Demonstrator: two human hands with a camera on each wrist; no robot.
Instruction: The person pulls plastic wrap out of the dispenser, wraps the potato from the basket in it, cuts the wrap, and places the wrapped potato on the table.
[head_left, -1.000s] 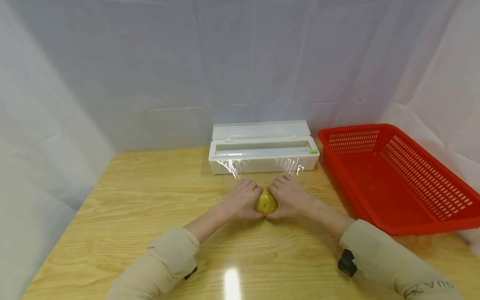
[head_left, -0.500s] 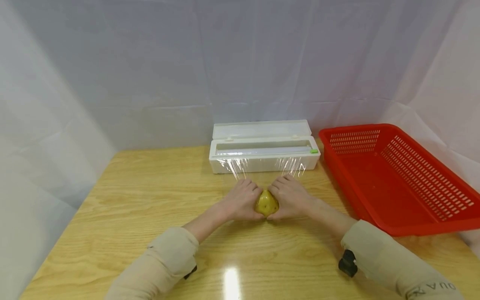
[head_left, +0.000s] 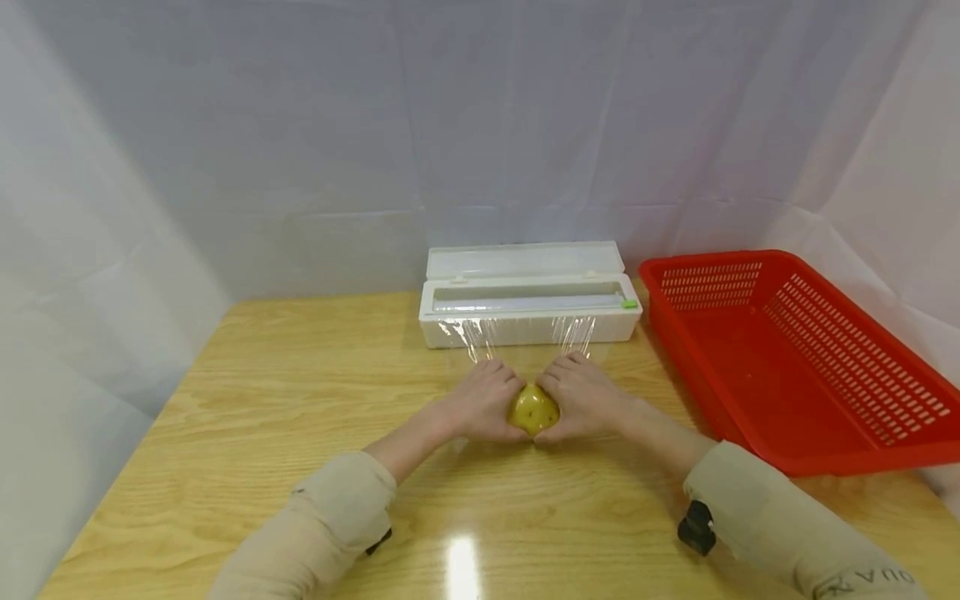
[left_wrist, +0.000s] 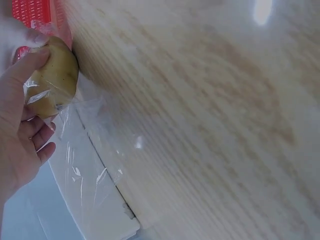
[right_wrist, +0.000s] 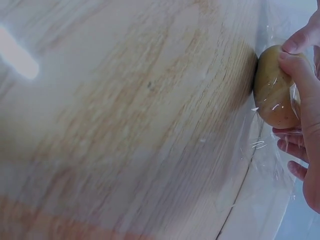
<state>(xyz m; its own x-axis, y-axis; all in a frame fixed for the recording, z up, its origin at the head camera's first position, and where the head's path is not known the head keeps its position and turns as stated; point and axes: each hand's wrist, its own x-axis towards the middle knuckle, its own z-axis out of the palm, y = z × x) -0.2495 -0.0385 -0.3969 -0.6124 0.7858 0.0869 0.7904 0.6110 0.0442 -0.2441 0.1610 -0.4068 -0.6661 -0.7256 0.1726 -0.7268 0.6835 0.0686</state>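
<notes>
Between both hands in the head view is a yellow-brown potato [head_left: 534, 410] with clear plastic wrap over it. My left hand [head_left: 487, 402] grips its left side, thumb on the near face and fingers curled behind. From the right, my right hand [head_left: 583, 398] holds it the same way, the two thumbs almost meeting. Creased cling film [head_left: 573, 333] stretches from the hands back to a white wrap dispenser [head_left: 532, 332] with its lid raised. In the left wrist view, shiny film clings to the potato [left_wrist: 62, 75]; the right wrist view shows film around the potato [right_wrist: 274, 95] too.
A red plastic basket [head_left: 678, 358] with slotted walls stands to the right, close to the dispenser. The wooden table [head_left: 315, 367] reaches back to a pale cloth backdrop [head_left: 315, 150]. A small green slider [head_left: 628, 304] sits at the dispenser's right end.
The potato has turned slightly between the hands, and its top sits a little lower. Both hands stay in nearly the same place, and the film is still stretched to the dispenser.
</notes>
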